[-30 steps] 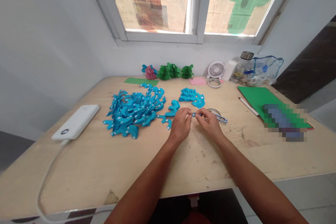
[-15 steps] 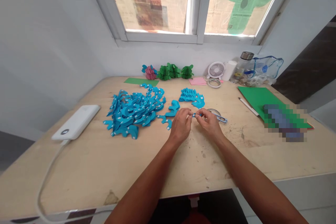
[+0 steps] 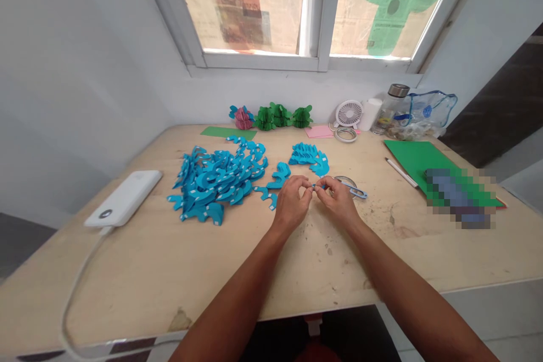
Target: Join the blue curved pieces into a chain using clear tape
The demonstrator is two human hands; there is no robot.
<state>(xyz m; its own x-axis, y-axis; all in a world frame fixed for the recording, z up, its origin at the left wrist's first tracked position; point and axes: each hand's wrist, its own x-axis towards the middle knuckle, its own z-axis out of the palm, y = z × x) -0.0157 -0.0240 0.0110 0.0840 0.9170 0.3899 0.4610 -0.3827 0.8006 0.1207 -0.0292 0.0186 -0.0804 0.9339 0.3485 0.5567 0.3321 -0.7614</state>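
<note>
A wooden table [image 3: 237,271] is carrying many things. A big heap of blue paper pieces [image 3: 214,178] is lying on it, and a smaller blue stack [image 3: 309,156] is lying near. A white power bank [image 3: 124,198] is resting at the left edge. Green paper sheet [image 3: 418,159], tape roll [image 3: 347,134] and small fan [image 3: 349,113] are staying further back.

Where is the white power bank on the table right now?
In the head view the white power bank lies near the table's left edge, left of the big pile of blue paper cutouts, its cable trailing toward the front.
</note>
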